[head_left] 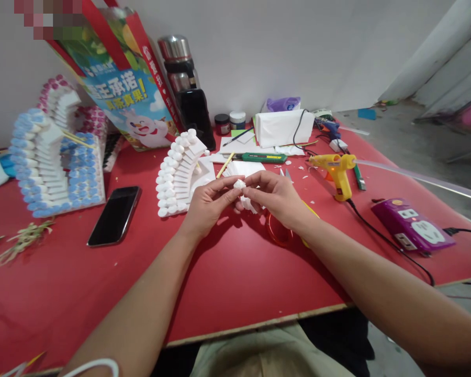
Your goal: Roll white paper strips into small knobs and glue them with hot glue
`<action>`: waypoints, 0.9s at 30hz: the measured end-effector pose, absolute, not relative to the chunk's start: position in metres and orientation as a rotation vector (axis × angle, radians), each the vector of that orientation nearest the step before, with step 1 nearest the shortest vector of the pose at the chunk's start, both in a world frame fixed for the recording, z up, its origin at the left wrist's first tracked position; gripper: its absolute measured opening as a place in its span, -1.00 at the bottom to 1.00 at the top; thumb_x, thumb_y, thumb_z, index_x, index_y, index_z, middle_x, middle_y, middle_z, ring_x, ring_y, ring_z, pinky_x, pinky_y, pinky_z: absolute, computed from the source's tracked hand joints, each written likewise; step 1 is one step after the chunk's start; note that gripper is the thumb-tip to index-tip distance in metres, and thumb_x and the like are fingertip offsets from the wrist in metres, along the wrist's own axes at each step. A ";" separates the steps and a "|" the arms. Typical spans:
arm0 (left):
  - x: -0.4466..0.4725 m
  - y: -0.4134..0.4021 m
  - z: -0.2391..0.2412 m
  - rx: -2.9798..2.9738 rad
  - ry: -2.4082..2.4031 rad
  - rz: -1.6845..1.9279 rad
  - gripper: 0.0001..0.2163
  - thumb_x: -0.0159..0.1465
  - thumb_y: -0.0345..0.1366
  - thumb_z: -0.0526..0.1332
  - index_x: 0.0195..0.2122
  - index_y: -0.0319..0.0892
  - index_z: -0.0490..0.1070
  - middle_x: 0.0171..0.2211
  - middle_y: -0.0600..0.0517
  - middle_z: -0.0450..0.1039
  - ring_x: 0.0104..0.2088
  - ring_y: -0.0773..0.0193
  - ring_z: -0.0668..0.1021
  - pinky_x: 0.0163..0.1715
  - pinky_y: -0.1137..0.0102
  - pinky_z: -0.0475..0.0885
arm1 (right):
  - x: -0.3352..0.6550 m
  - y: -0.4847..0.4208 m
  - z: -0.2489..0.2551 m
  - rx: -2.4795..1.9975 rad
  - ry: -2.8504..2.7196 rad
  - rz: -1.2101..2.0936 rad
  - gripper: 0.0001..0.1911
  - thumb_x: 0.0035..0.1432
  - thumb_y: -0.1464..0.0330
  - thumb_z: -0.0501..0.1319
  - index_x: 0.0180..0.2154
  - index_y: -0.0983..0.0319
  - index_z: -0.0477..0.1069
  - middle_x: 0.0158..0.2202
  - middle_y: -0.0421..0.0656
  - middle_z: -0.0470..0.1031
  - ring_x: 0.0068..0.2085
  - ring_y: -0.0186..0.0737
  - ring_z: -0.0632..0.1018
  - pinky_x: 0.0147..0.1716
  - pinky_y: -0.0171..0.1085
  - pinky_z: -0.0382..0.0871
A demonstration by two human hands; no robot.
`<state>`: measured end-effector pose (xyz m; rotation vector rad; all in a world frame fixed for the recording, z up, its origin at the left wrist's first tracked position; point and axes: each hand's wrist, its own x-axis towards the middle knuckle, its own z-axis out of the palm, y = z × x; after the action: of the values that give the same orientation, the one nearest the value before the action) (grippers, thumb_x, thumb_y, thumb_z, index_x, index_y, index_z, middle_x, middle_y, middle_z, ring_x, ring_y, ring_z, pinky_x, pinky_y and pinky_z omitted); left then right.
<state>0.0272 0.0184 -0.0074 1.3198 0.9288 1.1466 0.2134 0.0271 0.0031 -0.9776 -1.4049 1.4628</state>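
My left hand [210,204] and my right hand [278,195] meet over the red table, fingertips pinching a small crumpled white piece [239,184] that looks like tissue paper. More white scraps [248,204] show just below the fingers. Behind my left hand stands a small curved white staircase model [176,178], its outer edge lined with white rounded tips. Partly under my right hand and forearm lie scissors with red-and-yellow handles [279,230].
Right are a yellow glue gun [336,170] and a purple power strip [414,225] with cords. A green utility knife [261,157] and folded white paper [284,129] lie behind. Left are a phone [114,215], a blue-tipped staircase model [51,162] and a shopping bag [129,89].
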 end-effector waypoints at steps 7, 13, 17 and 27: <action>0.026 0.022 -0.012 1.495 1.018 1.221 -0.75 0.27 -0.22 0.40 -0.04 -0.12 0.62 -0.42 0.07 0.53 -0.45 0.34 0.56 -0.33 0.40 0.52 | 0.213 0.027 0.001 -1.030 -1.483 1.426 -0.72 0.13 0.19 0.39 -0.26 0.24 0.44 -0.56 -0.26 0.47 -0.60 -0.37 0.41 -0.62 -0.34 0.27; 0.026 0.023 -0.013 2.009 1.098 1.348 -0.83 0.32 -0.28 0.35 -0.07 -0.11 0.61 -0.09 -0.02 0.55 -0.12 0.27 0.58 -0.15 0.40 0.51 | 0.215 0.031 -0.002 -1.050 -1.481 1.267 -0.87 0.18 0.31 0.32 -0.28 0.24 0.49 -0.54 -0.26 0.49 -0.58 -0.38 0.46 -0.56 -0.34 0.34; 0.026 0.021 -0.013 2.170 1.075 1.316 -0.80 0.37 -0.31 0.29 0.00 -0.12 0.58 -0.12 -0.03 0.58 -0.16 0.27 0.58 -0.09 0.34 0.50 | 0.214 0.029 -0.002 -1.084 -1.505 1.228 -0.88 0.16 0.33 0.33 -0.29 0.24 0.48 -0.57 -0.27 0.49 -0.57 -0.35 0.50 -0.56 -0.34 0.36; 0.027 0.021 -0.019 2.213 1.069 1.332 -0.77 0.36 -0.32 0.29 0.03 -0.12 0.58 -0.09 -0.05 0.61 -0.14 0.23 0.61 -0.10 0.33 0.51 | 0.213 0.028 0.002 -1.133 -1.523 1.185 -0.90 0.15 0.42 0.27 -0.42 0.24 0.45 -0.66 -0.33 0.40 -0.63 -0.44 0.40 -0.59 -0.38 0.24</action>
<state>0.0269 0.0213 -0.0188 2.2131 1.0686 1.3321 0.2129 0.0284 0.0022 -1.1334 -1.5233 1.1846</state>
